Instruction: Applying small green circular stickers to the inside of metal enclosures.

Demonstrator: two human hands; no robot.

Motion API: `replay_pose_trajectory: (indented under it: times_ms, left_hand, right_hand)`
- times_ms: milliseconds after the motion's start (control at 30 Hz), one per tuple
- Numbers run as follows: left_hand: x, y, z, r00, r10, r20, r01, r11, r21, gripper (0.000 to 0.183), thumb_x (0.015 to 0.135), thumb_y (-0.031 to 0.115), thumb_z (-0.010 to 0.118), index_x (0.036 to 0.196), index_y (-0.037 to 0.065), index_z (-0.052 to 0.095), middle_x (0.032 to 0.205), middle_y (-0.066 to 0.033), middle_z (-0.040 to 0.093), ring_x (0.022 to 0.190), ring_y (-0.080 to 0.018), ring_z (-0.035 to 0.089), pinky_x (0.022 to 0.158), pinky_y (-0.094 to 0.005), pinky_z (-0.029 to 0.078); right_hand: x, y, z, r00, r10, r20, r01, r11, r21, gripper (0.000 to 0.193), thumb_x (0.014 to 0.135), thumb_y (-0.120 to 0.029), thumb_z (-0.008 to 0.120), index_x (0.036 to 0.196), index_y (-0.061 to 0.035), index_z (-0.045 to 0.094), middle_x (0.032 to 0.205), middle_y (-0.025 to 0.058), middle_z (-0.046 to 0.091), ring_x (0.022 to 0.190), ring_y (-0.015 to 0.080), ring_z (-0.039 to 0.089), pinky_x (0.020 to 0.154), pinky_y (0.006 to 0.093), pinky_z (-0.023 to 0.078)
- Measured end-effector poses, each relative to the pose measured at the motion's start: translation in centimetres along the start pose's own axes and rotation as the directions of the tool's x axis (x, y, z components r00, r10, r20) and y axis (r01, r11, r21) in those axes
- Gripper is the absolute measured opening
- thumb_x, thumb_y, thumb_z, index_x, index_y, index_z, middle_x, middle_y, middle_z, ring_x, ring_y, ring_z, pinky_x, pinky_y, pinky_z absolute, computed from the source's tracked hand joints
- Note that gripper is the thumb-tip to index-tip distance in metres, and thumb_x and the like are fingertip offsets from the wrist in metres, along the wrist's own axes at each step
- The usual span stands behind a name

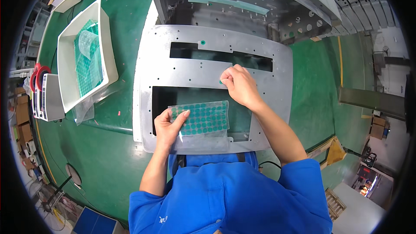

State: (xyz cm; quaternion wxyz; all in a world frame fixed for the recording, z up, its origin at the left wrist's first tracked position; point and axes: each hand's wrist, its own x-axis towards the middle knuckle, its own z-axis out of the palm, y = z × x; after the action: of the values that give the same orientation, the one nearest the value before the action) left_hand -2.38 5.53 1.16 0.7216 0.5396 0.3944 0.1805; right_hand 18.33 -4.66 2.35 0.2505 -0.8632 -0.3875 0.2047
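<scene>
In my left hand (168,126) is a clear sheet of round green stickers (201,118), pinched along its left edge with the thumb on top. The sheet lies over the large cut-out of a grey metal panel (208,74). My right hand (238,84) is closed over the panel's middle strip, fingertips together, with a small green sticker (221,82) right at them. Whether the fingers hold it or press it on the metal, I cannot tell. Another green dot (203,42) sits near the upper slot, and small holes are spread over the panel.
Beyond the panel stands a large metal housing (221,15) with holes and slots. On the green table at left, a white bin (109,63) holds green sticker sheets (89,56). Rolls of red tape (40,78) and a white box (52,97) are beside it.
</scene>
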Motion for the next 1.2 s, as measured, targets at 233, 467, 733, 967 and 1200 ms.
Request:
replay_pose_trajectory:
  times_ms: [233, 467, 733, 967, 1200]
  left_hand:
    - [-0.1, 0.1, -0.1, 1.000, -0.013, -0.006, 0.013, 1.000, 0.015, 0.009, 0.072, 0.007, 0.068, 0.074, 0.002, 0.062, 0.061, 0.0029, 0.056, 0.055, -0.0017, 0.046, 0.050, -0.0162, 0.036]
    - [-0.8, 1.5, 0.0, 0.998, 0.046, -0.048, -0.048, 0.998, -0.040, 0.009, 0.072, 0.006, 0.068, 0.074, 0.002, 0.061, 0.064, 0.0013, 0.057, 0.056, -0.0027, 0.048, 0.051, -0.0168, 0.038]
    - [-2.5, 3.4, -0.3, 0.974, 0.215, 0.076, -0.222, 0.970, 0.096, 0.008, 0.072, 0.002, 0.067, 0.076, 0.000, 0.060, 0.064, -0.0005, 0.058, 0.055, -0.0034, 0.049, 0.049, -0.0161, 0.038]
    - [-2.4, 2.2, 2.1, 0.975, 0.025, 0.219, -0.044, 0.996, 0.081, 0.007, 0.073, 0.005, 0.067, 0.074, 0.001, 0.060, 0.064, -0.0005, 0.058, 0.055, -0.0037, 0.049, 0.050, -0.0167, 0.038]
    - [-1.8, 1.0, 4.1, 0.962, -0.115, 0.248, 0.105, 0.993, 0.055, 0.007, 0.072, 0.003, 0.067, 0.076, 0.001, 0.061, 0.068, 0.0006, 0.059, 0.057, -0.0027, 0.049, 0.052, -0.0167, 0.038]
  right_hand:
    - [0.1, 0.6, 0.3, 1.000, -0.002, -0.009, 0.002, 1.000, 0.030, 0.007, 0.072, -0.012, 0.060, 0.076, -0.0089, 0.056, 0.078, 0.0051, 0.051, 0.080, 0.0235, 0.051, 0.066, 0.0365, 0.042]
    - [1.0, -0.5, -1.5, 0.994, 0.097, 0.041, -0.096, 0.995, -0.006, 0.021, 0.067, -0.011, 0.068, 0.082, -0.0059, 0.056, 0.068, 0.0007, 0.048, 0.062, 0.0114, 0.047, 0.057, 0.0248, 0.039]
    - [-7.2, -1.3, -3.7, 0.983, -0.081, 0.163, -0.066, 0.674, 0.736, 0.010, 0.073, -0.007, 0.064, 0.082, -0.0028, 0.061, 0.075, 0.0019, 0.059, 0.063, 0.0079, 0.051, 0.059, 0.0204, 0.041]
    - [-12.6, 0.2, -2.2, 0.924, -0.083, -0.373, 0.253, 0.864, 0.435, 0.008, 0.069, -0.001, 0.064, 0.076, -0.0022, 0.060, 0.076, 0.0068, 0.060, 0.068, 0.0166, 0.057, 0.060, 0.0252, 0.045]
    - [-14.4, 4.8, -2.7, 0.842, 0.173, -0.510, -0.017, 0.955, 0.297, 0.006, 0.071, -0.003, 0.061, 0.076, -0.0030, 0.058, 0.078, 0.0079, 0.056, 0.067, 0.0198, 0.055, 0.061, 0.0272, 0.044]
